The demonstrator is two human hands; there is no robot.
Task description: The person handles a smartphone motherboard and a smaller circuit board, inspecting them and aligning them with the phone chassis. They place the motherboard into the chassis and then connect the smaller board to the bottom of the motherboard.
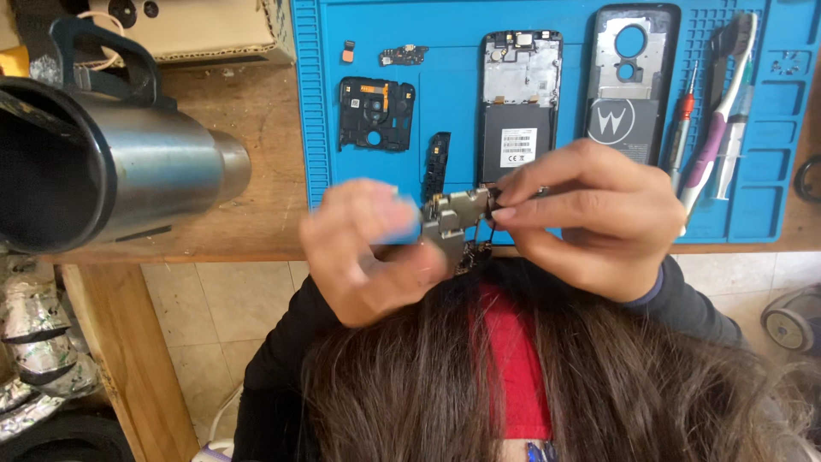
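From the head camera, both hands hold a small metal-shielded circuit board [455, 224] just above the near edge of a blue work mat [316, 103]: the left hand [363, 252] pinches its left side, and the right hand [590, 218] closes its fingertips [506, 214] on the right end. Behind them on the mat lie an opened phone body [519, 94], a black back cover [630, 77], a black inner frame [376, 113] and a screwdriver [682, 128], and a metal heat-gun nozzle [128, 171] sits at left.

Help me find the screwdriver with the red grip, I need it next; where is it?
In the head view, the red-handled screwdriver lies on the blue mat's right part, between the phone back cover and the tweezers.
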